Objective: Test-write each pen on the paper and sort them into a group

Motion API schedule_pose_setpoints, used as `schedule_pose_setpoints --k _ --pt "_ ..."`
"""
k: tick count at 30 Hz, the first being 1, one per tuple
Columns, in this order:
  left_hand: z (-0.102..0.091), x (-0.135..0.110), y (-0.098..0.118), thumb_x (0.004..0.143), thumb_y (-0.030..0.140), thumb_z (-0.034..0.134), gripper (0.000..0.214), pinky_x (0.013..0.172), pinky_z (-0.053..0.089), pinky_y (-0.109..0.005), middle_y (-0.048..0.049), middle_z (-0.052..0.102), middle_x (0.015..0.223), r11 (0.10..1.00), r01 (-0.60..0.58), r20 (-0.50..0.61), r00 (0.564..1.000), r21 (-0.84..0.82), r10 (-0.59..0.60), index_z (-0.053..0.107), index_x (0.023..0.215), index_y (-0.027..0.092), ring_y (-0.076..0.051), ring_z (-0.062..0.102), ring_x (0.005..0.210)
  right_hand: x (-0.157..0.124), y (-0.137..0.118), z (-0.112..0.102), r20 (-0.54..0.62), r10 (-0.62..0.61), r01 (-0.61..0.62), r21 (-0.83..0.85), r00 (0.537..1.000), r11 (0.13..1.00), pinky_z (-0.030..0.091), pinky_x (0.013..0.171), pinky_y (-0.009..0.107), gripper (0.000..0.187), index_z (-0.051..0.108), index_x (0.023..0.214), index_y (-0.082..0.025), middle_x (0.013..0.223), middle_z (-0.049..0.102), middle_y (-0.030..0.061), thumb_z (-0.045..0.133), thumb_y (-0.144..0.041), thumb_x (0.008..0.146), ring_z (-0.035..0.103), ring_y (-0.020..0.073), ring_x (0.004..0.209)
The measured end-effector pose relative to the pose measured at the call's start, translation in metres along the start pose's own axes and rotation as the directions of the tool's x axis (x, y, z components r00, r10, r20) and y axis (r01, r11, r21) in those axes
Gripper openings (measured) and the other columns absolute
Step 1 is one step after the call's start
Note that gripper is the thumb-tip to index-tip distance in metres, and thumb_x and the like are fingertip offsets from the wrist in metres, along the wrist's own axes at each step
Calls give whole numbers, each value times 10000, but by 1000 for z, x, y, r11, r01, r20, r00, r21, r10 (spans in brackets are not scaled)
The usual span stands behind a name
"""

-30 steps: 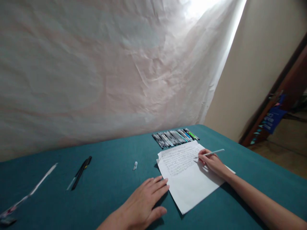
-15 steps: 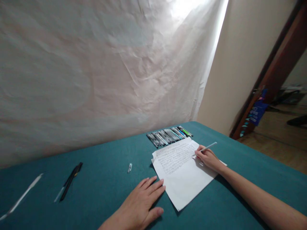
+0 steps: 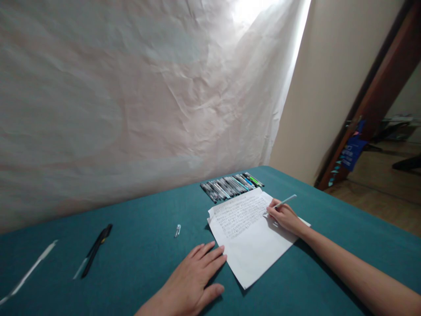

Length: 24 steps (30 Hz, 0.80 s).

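Observation:
My right hand is closed around a slim, pale pen, its tip down at the right end of the handwritten lines. Under it lies a stack of white paper, turned at an angle, with rows of small writing across the upper half. My left hand rests flat with fingers spread, the fingertips at the paper's left edge and the palm on the table. A small clear pen cap lies on the cloth beyond the left fingers.
A row of many pens lies side by side behind the paper. Black pens and a long white strip-like object lie at the left on the green tabletop. A pale sheet hangs behind; a doorway stands at the right.
The view has shifted very slightly. Both hands stay in place, with the right hand still holding the pen against the paper.

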<state>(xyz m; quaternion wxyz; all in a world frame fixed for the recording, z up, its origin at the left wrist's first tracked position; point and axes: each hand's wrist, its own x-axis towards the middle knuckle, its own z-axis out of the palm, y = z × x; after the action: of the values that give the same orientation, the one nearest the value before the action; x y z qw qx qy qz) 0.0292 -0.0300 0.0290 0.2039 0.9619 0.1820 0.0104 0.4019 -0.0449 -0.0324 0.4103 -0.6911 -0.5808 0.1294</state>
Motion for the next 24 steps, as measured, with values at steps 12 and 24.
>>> schedule_pose_setpoints --k 12,24 --pt "2 0 -1 863 502 318 505 1046 195 -456 27 249 1412 1000 0 -27 1000 8 0 229 1338 354 -229 211 1296 -1 1 0 5 -8 8 -20 1000 1000 370 508 234 182 478 641 -194 525 540 -35 441 -315 771 485 117 482" --pt "4 0 -3 867 500 310 506 1047 192 -461 40 230 1419 1000 -4 -19 1000 19 4 196 1343 369 -223 201 1300 1 0 0 5 13 -13 -1 1000 1000 371 503 235 153 478 627 -195 501 514 -43 447 -298 737 469 114 467"
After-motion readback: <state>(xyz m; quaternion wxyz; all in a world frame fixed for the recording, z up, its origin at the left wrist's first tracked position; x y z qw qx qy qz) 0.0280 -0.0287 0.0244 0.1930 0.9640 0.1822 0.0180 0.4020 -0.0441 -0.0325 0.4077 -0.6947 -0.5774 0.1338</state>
